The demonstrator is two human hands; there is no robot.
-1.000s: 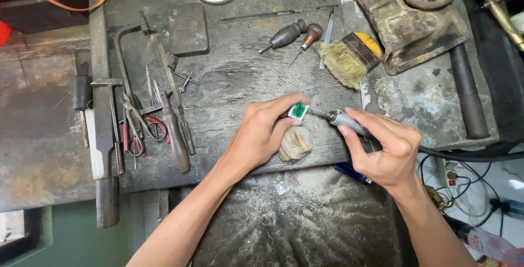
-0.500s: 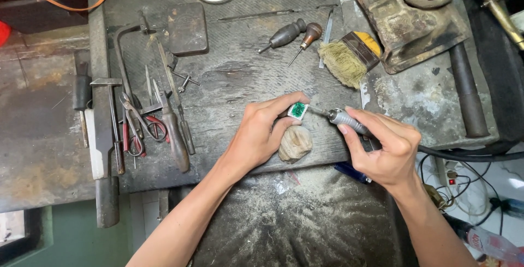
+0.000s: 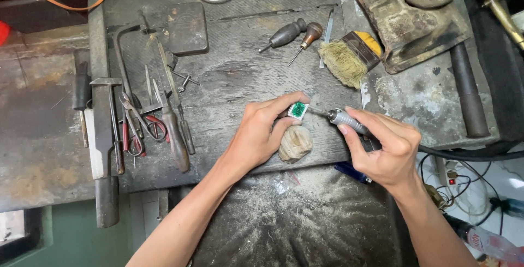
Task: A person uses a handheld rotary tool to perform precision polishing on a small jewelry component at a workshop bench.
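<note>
Where the dusty, scarred bench (image 3: 229, 87) is crowded with tools, both hands work.
Left hand (image 3: 261, 136) pinches a small green stone (image 3: 298, 110) over a peg (image 3: 295, 143); right hand (image 3: 385, 152) grips the handpiece (image 3: 346, 119), tip touching it.

Soft, even daylight, faint shadows, sharp focus, slight edge distortion.
</note>
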